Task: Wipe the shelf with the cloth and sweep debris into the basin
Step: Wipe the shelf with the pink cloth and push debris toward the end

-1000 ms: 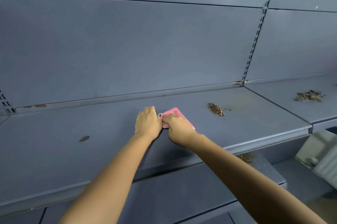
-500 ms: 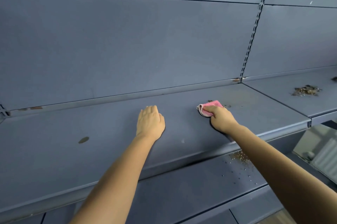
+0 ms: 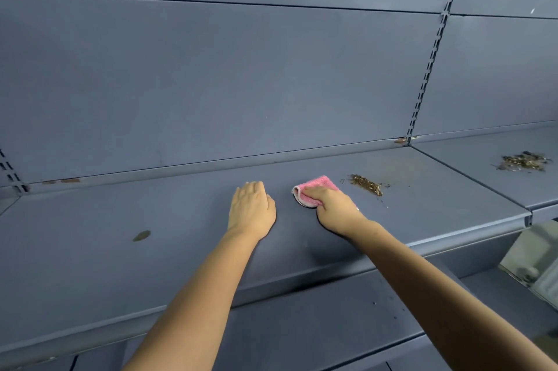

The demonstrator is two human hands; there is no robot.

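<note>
A folded pink cloth (image 3: 314, 188) lies on the blue-grey metal shelf (image 3: 181, 237), pressed down under the fingers of my right hand (image 3: 335, 209). Just right of the cloth lies a strip of brown debris (image 3: 366, 184). My left hand (image 3: 251, 208) rests flat on the shelf a little left of the cloth, fingers straight, holding nothing. No basin is in view.
A second debris pile (image 3: 524, 161) lies on the adjoining shelf (image 3: 495, 180) to the right. A dark smudge (image 3: 141, 236) marks the shelf at left. A lower shelf (image 3: 317, 319) sticks out below. A pale object (image 3: 537, 262) sits at the lower right edge.
My right hand slid the cloth right toward the debris strip, then back left a little; the strip is now uncovered beside the cloth. My left hand stayed flat in place.
</note>
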